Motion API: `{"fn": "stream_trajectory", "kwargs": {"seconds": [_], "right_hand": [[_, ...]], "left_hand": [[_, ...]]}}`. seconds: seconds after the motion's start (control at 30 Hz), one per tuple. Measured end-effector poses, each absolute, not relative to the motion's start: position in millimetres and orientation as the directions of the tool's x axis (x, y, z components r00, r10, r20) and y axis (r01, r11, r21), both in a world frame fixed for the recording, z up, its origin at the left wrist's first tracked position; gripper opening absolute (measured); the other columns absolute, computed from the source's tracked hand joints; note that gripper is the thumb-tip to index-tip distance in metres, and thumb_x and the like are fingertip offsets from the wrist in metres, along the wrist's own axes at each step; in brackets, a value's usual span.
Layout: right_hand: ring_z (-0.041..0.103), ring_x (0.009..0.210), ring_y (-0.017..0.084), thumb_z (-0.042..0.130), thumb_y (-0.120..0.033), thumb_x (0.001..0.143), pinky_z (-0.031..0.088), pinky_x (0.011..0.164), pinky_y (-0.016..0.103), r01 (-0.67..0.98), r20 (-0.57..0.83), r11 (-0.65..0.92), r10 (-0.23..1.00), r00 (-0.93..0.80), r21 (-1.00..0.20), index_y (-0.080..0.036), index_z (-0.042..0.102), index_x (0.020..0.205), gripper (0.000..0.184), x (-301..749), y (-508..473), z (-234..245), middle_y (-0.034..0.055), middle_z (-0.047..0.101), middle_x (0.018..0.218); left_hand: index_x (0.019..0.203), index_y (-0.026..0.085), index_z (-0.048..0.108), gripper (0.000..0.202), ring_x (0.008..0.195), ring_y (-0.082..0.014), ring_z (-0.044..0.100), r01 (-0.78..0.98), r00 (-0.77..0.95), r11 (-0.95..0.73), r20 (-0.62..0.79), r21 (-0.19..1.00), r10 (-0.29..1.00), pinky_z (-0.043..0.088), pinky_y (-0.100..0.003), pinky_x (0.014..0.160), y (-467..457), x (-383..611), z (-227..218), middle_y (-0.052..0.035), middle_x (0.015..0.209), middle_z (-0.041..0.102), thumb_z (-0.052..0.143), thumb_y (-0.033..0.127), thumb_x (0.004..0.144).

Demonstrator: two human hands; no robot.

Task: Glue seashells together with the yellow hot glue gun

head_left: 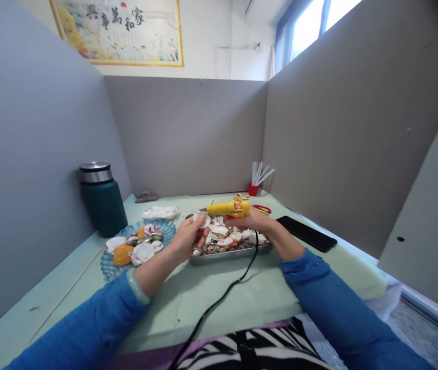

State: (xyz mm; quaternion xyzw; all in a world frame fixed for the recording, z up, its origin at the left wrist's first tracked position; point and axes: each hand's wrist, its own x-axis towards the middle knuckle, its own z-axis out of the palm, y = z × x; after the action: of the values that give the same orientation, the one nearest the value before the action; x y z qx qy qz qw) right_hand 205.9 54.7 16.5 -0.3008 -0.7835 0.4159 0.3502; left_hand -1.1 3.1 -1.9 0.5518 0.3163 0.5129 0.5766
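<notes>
My right hand is wrapped round a yellow hot glue gun, its nozzle pointing left. A black cord hangs from the gun's handle and runs down toward my lap. Between the fingers of my left hand is a flat, white, rounded piece, right by the nozzle; its exact kind I cannot tell. Below both hands stands a metal tray heaped with small white, brown and reddish pieces that look like shells. Left of my left hand, a blue scalloped plate carries orange and white flat pieces.
A dark green flask stands at the left partition. White glue sticks rise from a red cup at the back. Red-handled scissors and a black phone lie to the right. Grey partitions enclose the table.
</notes>
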Motion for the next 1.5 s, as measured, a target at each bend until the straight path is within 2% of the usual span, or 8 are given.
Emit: {"fn": "stream_trajectory", "kwargs": {"seconds": [0.63,1.23,1.5], "right_hand": [[0.044,0.048,0.006,0.071,-0.034,0.062,0.036,0.041,0.018,0.214,0.292,0.473,0.779,-0.555,-0.855,-0.013,0.064,0.08,0.029,208.8,56.7,16.8,-0.0006,0.056,0.064],[0.044,0.049,0.006,0.07,-0.034,0.064,0.037,0.042,0.018,0.256,0.276,0.48,0.781,-0.56,-0.839,-0.013,0.066,0.085,0.03,206.6,54.1,17.2,-0.001,0.055,0.063],[0.043,0.047,0.006,0.07,-0.035,0.064,0.036,0.042,0.018,0.245,0.286,0.486,0.776,-0.561,-0.839,-0.013,0.066,0.084,0.03,204.6,49.9,20.0,-0.0013,0.056,0.062]], "left_hand": [[0.069,0.016,0.044,0.033,0.029,-0.002,0.034,-0.315,0.118,-0.202,0.249,0.927,0.961,0.029,-0.018,0.034,3.9,-0.4,-3.2,0.0065,0.052,0.048,0.06,0.044,0.075],[0.067,0.015,0.043,0.034,0.028,-0.0025,0.035,-0.241,0.182,-0.179,0.226,0.954,0.957,0.026,-0.018,0.034,2.5,0.0,-2.1,0.0054,0.051,0.049,0.057,0.045,0.077],[0.071,0.016,0.043,0.033,0.028,-0.0022,0.036,-0.233,0.225,-0.168,0.221,0.958,0.949,0.025,-0.017,0.033,2.8,0.2,-1.9,0.0059,0.053,0.05,0.058,0.045,0.076]]}}
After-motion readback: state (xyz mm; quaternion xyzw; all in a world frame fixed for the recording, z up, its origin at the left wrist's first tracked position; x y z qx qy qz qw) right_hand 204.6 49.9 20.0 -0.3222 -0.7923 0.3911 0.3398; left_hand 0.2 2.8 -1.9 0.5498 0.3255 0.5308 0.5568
